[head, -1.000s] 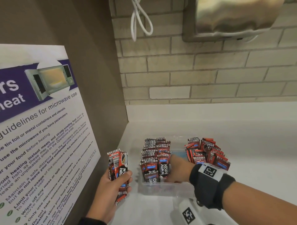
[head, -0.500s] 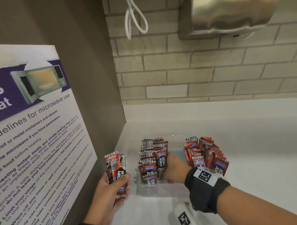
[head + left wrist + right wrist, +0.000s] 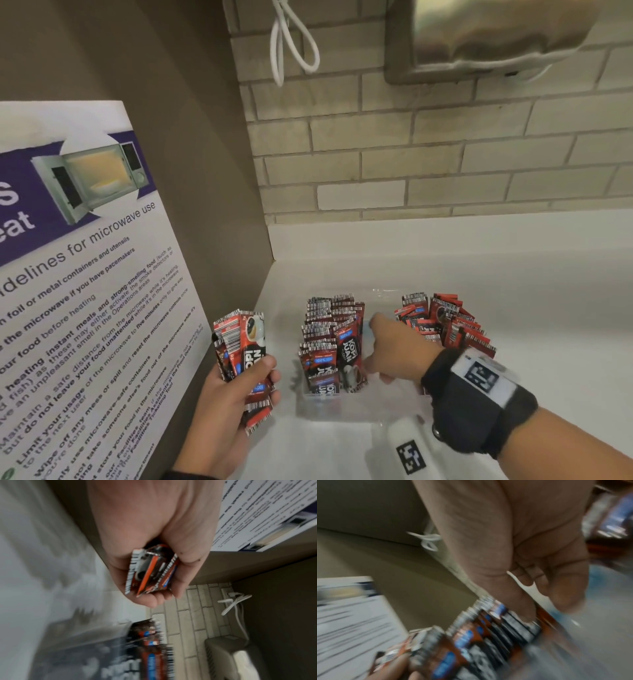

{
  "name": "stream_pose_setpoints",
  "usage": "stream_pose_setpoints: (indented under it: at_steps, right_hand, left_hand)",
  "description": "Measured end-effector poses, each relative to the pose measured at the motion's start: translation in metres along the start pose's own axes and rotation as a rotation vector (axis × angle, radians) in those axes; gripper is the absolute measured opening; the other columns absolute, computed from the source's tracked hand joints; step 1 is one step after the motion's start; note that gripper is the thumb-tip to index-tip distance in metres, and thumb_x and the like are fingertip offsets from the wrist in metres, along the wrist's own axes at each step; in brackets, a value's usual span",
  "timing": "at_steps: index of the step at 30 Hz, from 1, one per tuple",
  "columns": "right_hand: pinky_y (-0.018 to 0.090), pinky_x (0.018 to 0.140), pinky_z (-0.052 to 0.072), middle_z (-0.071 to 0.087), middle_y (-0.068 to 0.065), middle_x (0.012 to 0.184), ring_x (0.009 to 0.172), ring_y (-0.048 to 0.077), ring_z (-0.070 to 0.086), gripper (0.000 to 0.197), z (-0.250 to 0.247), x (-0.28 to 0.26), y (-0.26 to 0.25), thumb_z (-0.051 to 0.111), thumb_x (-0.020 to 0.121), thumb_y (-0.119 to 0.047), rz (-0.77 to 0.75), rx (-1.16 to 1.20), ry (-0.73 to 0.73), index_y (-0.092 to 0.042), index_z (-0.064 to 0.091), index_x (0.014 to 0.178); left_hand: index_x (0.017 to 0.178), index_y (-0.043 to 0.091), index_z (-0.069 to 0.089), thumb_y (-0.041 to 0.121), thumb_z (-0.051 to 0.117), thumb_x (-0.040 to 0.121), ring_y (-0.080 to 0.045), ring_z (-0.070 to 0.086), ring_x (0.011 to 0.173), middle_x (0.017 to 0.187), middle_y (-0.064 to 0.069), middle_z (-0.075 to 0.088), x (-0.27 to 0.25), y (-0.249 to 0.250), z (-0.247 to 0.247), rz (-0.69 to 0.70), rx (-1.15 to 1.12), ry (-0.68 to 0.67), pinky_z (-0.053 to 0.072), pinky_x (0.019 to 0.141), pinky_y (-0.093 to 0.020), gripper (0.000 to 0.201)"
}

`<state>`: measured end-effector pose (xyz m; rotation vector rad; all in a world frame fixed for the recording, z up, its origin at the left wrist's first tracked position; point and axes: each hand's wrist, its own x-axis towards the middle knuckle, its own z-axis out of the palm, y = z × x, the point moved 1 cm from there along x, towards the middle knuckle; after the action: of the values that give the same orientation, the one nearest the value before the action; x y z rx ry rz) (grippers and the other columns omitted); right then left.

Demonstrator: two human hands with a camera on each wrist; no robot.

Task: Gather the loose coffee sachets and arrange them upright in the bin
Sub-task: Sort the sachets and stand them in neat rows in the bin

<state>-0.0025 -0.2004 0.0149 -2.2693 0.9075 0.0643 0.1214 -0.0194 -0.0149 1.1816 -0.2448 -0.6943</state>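
Note:
A clear plastic bin [image 3: 342,406] stands on the white counter. A row of red-and-black coffee sachets [image 3: 329,342] stands upright along its left side, and a looser group of sachets [image 3: 445,322] leans at its right. My right hand [image 3: 370,346] reaches into the gap between them, and its fingers rest against the left row [image 3: 488,635]. I see nothing held in the right hand [image 3: 544,605]. To the left of the bin, my left hand [image 3: 239,394] grips a stack of sachets [image 3: 243,359] upright. The left wrist view shows the stack's ends [image 3: 150,572] inside the curled fingers [image 3: 171,592].
A microwave-guidelines poster [image 3: 85,274] covers the brown side panel close on the left. The brick wall [image 3: 411,154] behind carries a looped white cable [image 3: 291,44] and a steel dispenser [image 3: 496,34]. The white counter [image 3: 531,291] stretches away to the right of the bin.
My right hand has stayed in the bin's gap and shifted only slightly against the left row. The left hand still grips its stack beside the bin.

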Motion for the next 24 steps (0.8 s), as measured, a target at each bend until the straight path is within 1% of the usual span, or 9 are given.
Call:
stream_pose_setpoints:
  at_steps: [3, 5, 8, 11, 13, 15, 18, 20, 24]
  right_hand:
    - [0.013, 0.061, 0.039, 0.05, 0.0, 0.097, 0.077, 0.01, 0.052, 0.026, -0.016, -0.023, -0.018, 0.055, 0.09, -0.014, -0.22, -0.059, 0.32, -0.012, 0.045, 0.113]
    - [0.01, 0.059, 0.036, 0.054, -0.003, 0.095, 0.067, 0.004, 0.048, 0.017, -0.021, -0.037, -0.034, 0.057, 0.089, -0.019, -0.359, 0.142, 0.434, -0.019, 0.051, 0.106]
    - [0.015, 0.06, 0.038, 0.058, -0.005, 0.089, 0.064, 0.011, 0.049, 0.018, -0.015, -0.047, -0.058, 0.065, 0.086, -0.02, -0.442, 0.597, 0.233, -0.023, 0.057, 0.102]
    - [0.025, 0.063, 0.041, 0.055, -0.005, 0.086, 0.069, 0.015, 0.048, 0.033, -0.009, -0.045, -0.065, 0.072, 0.08, -0.017, -0.475, 0.741, 0.14, -0.025, 0.058, 0.109]
    - [0.023, 0.061, 0.043, 0.052, -0.002, 0.079, 0.066, 0.016, 0.048, 0.032, -0.01, -0.044, -0.065, 0.073, 0.079, -0.008, -0.507, 0.751, 0.147, -0.02, 0.061, 0.106]
    - [0.021, 0.052, 0.044, 0.052, 0.002, 0.075, 0.058, 0.013, 0.05, 0.022, -0.012, -0.043, -0.063, 0.069, 0.08, 0.001, -0.498, 0.839, 0.179, -0.012, 0.061, 0.096]
    - [0.021, 0.046, 0.048, 0.057, 0.006, 0.071, 0.048, 0.013, 0.055, 0.016, -0.015, -0.041, -0.054, 0.061, 0.083, 0.008, -0.437, 1.093, 0.212, -0.004, 0.052, 0.087]
    - [0.023, 0.047, 0.052, 0.058, 0.009, 0.07, 0.049, 0.016, 0.058, 0.015, -0.015, -0.042, -0.047, 0.06, 0.084, 0.008, -0.399, 1.175, 0.157, -0.002, 0.048, 0.087]
    - [0.027, 0.051, 0.052, 0.058, 0.009, 0.071, 0.056, 0.022, 0.059, 0.022, 0.006, -0.048, -0.032, 0.063, 0.083, 0.007, -0.36, 0.997, -0.057, -0.006, 0.047, 0.092]
  left_hand:
    - [0.096, 0.004, 0.059, 0.004, 0.066, 0.069, -0.014, 0.062, 0.051, 0.065, -0.007, 0.063, -0.008, 0.013, 0.009, 0.032, -0.055, -0.074, 0.054, 0.046, -0.027, 0.028]
    - [0.092, 0.003, 0.059, 0.005, 0.065, 0.067, -0.014, 0.061, 0.049, 0.065, -0.007, 0.062, -0.015, 0.022, 0.016, 0.041, -0.079, -0.12, 0.053, 0.045, -0.027, 0.026]
    - [0.073, 0.006, 0.069, 0.004, 0.078, 0.069, -0.017, 0.058, 0.045, 0.062, -0.011, 0.061, -0.028, 0.03, 0.029, 0.0, -0.065, -0.219, 0.05, 0.041, -0.027, 0.01]
    - [0.068, 0.013, 0.072, 0.025, 0.097, 0.027, -0.019, 0.059, 0.049, 0.067, -0.015, 0.063, -0.037, 0.032, 0.037, -0.034, -0.02, -0.324, 0.047, 0.039, -0.027, 0.05]
    - [0.07, 0.014, 0.072, 0.027, 0.097, 0.019, -0.019, 0.06, 0.051, 0.069, -0.015, 0.064, -0.039, 0.032, 0.039, -0.052, -0.003, -0.357, 0.046, 0.038, -0.026, 0.059]
    - [0.071, 0.011, 0.072, 0.017, 0.094, 0.026, -0.018, 0.06, 0.051, 0.07, -0.015, 0.065, -0.04, 0.032, 0.039, -0.056, -0.002, -0.34, 0.044, 0.037, -0.024, 0.051]
    - [0.075, 0.007, 0.071, 0.0, 0.077, 0.051, -0.018, 0.059, 0.049, 0.064, -0.015, 0.063, -0.038, 0.034, 0.038, -0.04, -0.071, -0.266, 0.042, 0.033, -0.022, 0.026]
    - [0.079, 0.008, 0.071, -0.011, 0.072, 0.054, -0.016, 0.058, 0.048, 0.062, -0.013, 0.062, -0.038, 0.037, 0.04, 0.019, -0.107, -0.209, 0.04, 0.033, -0.022, 0.031]
    - [0.093, 0.003, 0.057, 0.007, 0.064, 0.064, -0.016, 0.05, 0.039, 0.056, -0.014, 0.055, -0.038, 0.041, 0.045, 0.113, -0.137, -0.094, 0.039, 0.032, -0.02, 0.03]
